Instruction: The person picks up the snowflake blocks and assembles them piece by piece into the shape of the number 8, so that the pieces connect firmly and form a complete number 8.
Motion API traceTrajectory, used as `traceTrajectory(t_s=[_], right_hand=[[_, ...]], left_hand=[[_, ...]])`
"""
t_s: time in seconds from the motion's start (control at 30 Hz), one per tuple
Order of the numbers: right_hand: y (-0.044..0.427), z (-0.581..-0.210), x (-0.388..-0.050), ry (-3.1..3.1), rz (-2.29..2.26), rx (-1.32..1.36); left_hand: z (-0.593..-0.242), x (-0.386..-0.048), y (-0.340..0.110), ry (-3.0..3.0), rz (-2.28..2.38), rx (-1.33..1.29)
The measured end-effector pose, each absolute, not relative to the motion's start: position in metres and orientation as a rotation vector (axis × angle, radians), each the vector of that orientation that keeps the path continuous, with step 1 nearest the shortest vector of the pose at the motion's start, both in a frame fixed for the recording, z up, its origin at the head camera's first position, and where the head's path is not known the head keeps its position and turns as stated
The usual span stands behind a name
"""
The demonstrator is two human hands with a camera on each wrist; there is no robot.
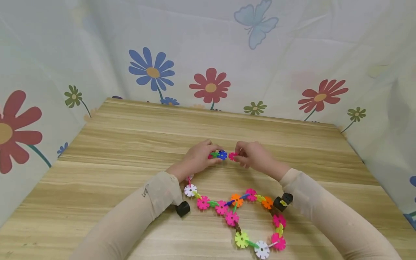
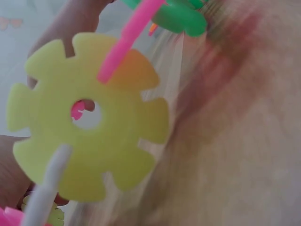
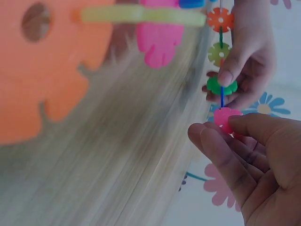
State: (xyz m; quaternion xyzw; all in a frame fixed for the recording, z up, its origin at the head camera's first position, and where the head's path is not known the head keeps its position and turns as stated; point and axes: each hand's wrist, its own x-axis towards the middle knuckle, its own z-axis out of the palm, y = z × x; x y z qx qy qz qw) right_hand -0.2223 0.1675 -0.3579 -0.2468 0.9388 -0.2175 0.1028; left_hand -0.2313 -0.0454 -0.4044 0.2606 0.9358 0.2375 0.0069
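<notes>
My left hand (image 1: 196, 159) pinches the end of a chain of notched, flower-shaped interlocking discs, holding a green disc (image 3: 221, 86). A blue disc (image 1: 222, 155) sticks out past its fingertips toward the right. Between thumb and fingers, my right hand (image 1: 255, 156) pinches a single pink disc (image 1: 232, 156). The pink disc's edge is close to the blue one; in the right wrist view they line up and appear to meet, but how far they are joined I cannot tell. Large in the left wrist view is a yellow disc (image 2: 117, 117), slotted to pink and white discs.
The joined chain lies on the wooden table (image 1: 130, 151) before me, with a white disc (image 1: 190, 190) near the left wrist. Its near part forms a loop with orange (image 1: 237, 200), pink and yellow-green discs (image 1: 242, 239). Black wrist cameras sit beside the chain. A floral curtain (image 1: 208, 43) stands behind.
</notes>
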Motion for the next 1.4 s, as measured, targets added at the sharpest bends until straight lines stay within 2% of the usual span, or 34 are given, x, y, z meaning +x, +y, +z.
traceTrajectory(t_s=[0.3,0.7,1.0,1.2,1.4], right_hand=[[0.156,-0.359,-0.219,2.767,-0.526,-0.832],[0.142,-0.365,-0.219,2.888,-0.366,-1.009],[0.140,-0.366,-0.229,2.829,-0.479,-0.961],[0.145,-0.365,-0.235,2.920,-0.333,-1.080],[0.155,-0.353,-0.234,2.912,-0.304,-1.010]], left_hand=[[-0.404,-0.234,-0.044,2.929,0.750,0.875],[-0.401,-0.233,-0.043,2.879,0.852,0.791],[-0.402,-0.233,-0.044,2.892,0.917,0.698],[-0.404,-0.233,-0.046,2.931,0.838,0.773],[-0.404,-0.233,-0.050,2.972,0.767,0.825]])
